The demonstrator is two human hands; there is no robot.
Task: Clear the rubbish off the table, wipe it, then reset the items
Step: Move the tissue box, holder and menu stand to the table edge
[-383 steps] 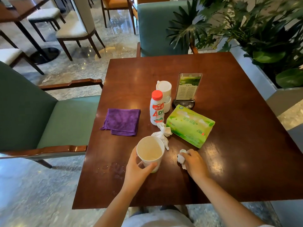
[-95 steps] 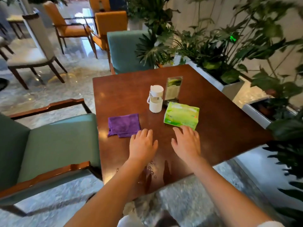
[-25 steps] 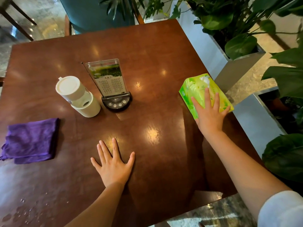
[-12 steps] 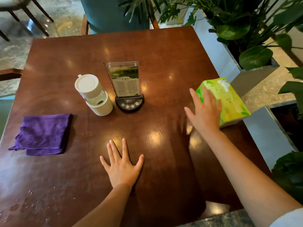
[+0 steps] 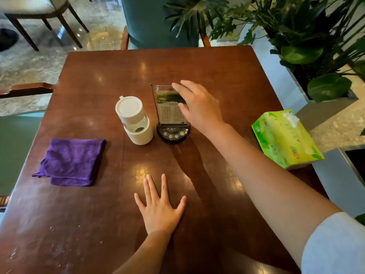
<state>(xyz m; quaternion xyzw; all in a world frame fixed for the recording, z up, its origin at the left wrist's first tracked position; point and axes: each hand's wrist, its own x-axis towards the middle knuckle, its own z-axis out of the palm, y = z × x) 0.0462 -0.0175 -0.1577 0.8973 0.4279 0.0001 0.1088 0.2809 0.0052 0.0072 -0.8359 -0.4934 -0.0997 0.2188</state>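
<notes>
On the brown wooden table (image 5: pixel 207 64) stand a clear menu card holder (image 5: pixel 166 113) on a black button base and, to its left, a white lidded dispenser (image 5: pixel 134 121). My right hand (image 5: pixel 199 104) hovers open at the holder's upper right, fingers spread over its top. My left hand (image 5: pixel 161 206) lies flat and open on the table near the front edge. A folded purple cloth (image 5: pixel 72 161) rests at the left. A green tissue pack (image 5: pixel 284 139) sits at the table's right edge.
Water drops (image 5: pixel 35 248) spot the near left corner. A planter box with leafy plants (image 5: pixel 316 62) lines the right side. A teal chair (image 5: pixel 156 20) stands beyond the far edge, a wooden chair armrest (image 5: pixel 25 89) at the left.
My right hand let go of the tissue pack at the right edge and moved left to the menu card holder. My left hand stayed flat on the table.
</notes>
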